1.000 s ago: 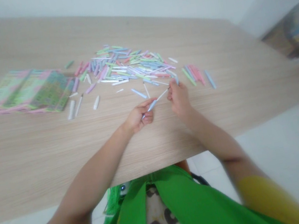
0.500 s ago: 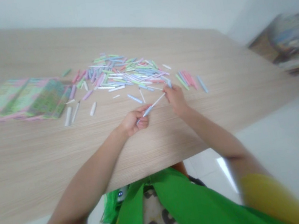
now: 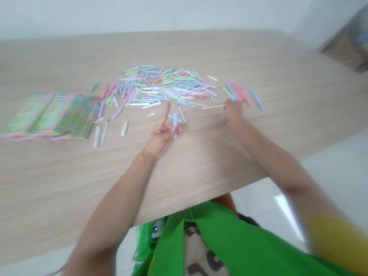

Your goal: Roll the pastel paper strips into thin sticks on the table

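My left hand [image 3: 161, 137] holds a light blue pen-barrel-like tube [image 3: 175, 124] between the thumb and curled fingers, with the index finger stretched forward. My right hand [image 3: 235, 111] is closed at the table, and a thin white stick [image 3: 213, 107] juts out of it to the left. Just beyond the right fingertips lies a short row of green, blue and pink tubes [image 3: 240, 93]; whether the fingers touch it I cannot tell. Ahead of both hands spreads a pile of pastel tubes and thin white sticks [image 3: 168, 86]. Motion blur hides fine detail.
Overlapping green and pink printed packets [image 3: 50, 118] lie at the left. Several white pieces [image 3: 96, 136] rest beside them. A single blue tube [image 3: 257, 99] lies right of the row. The wooden table's [image 3: 196, 192] front edge is close to my body.
My hands have moved apart, the right one going right to the row of tubes. The white stick no longer reaches the blue tube in my left hand. My left index finger has straightened.
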The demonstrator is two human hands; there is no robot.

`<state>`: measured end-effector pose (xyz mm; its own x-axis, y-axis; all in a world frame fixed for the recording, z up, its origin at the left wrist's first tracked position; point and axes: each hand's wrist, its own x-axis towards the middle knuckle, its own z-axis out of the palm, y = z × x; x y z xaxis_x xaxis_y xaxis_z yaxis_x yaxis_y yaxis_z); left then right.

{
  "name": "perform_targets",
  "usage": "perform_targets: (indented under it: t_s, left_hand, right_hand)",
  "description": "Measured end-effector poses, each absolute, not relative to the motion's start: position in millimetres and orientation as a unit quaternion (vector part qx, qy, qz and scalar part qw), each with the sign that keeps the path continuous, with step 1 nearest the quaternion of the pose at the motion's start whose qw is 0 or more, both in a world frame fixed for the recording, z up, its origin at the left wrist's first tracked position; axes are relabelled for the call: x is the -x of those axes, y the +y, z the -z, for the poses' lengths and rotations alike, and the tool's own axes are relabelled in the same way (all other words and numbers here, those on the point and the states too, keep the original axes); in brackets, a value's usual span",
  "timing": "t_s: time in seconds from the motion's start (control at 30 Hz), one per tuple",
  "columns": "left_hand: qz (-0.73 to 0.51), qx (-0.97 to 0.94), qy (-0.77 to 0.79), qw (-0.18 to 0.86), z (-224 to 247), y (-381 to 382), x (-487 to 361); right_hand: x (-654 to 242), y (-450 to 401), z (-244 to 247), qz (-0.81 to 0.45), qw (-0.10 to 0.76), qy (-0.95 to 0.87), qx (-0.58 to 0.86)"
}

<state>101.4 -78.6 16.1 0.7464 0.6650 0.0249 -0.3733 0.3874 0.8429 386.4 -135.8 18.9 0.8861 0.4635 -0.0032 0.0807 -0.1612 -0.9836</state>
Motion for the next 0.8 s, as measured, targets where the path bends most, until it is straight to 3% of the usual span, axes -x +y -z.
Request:
perform_targets:
  t_s: [0.13, 0.33, 0.43, 0.57, 0.8]
  left_hand:
    - [-0.384, -0.524, 0.134, 0.748, -19, -63, -90]
    - [-0.49, -0.626, 0.161, 0.585, -14, -50, -84]
    - [-0.541, -0.642, 0.206, 0.503, -10, -49, -86]
    - [-0.56, -0.647, 0.239, 0.458, -2, -49, -88]
    - [-0.588, -0.62, 0.279, 0.438, 7, -53, -95]
  right_hand:
    - [-366, -136, -3, -0.061, 0.511, -0.198, 0.834]
    - [-336, -125, 9, -0.019, 0.422, -0.263, 0.867]
    - [-327, -124, 11, -0.002, 0.419, -0.284, 0.863]
    - [-323, -125, 12, -0.006, 0.456, -0.286, 0.843]
    - [-320, -122, 9, 0.018, 0.318, -0.276, 0.907]
